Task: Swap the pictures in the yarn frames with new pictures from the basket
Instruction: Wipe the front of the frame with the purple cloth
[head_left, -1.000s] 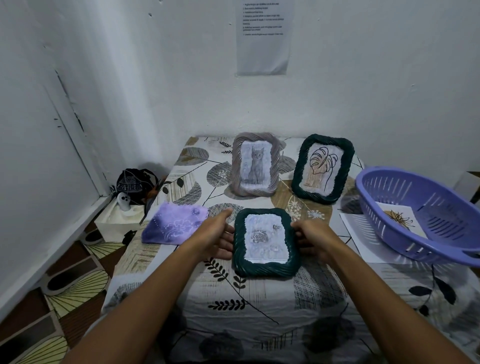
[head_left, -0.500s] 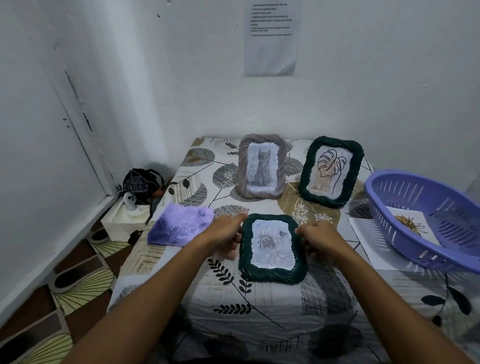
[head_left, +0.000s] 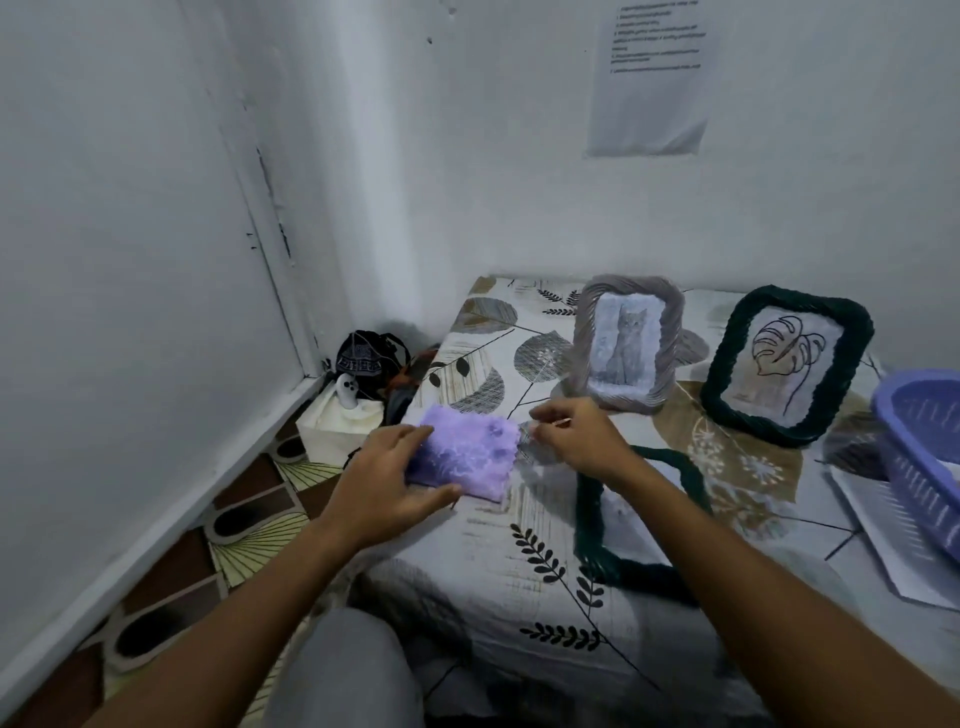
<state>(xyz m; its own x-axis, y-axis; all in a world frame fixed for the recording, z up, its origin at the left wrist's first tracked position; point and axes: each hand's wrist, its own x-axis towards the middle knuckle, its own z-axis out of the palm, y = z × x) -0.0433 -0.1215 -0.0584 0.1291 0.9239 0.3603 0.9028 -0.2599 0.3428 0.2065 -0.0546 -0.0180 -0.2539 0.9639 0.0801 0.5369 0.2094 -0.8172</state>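
On the table (head_left: 519, 613): three yarn frames (head_left: 623, 343); left hand (head_left: 387, 488) grips purple cloth (head_left: 467, 457); right hand (head_left: 582, 436) pinching.

Both hands are off the flat green frame (head_left: 613, 551) now; a second ago they gripped its two sides. Left hand (head_left: 387, 486) has moved left onto the purple frame (head_left: 465, 454), thumb along its near edge, fingers at its left side. Right hand (head_left: 582, 439) has shifted up-left past the green frame's top corner, fingers curled just right of the purple frame; motion blur hides any contact. Camera has panned left and down.
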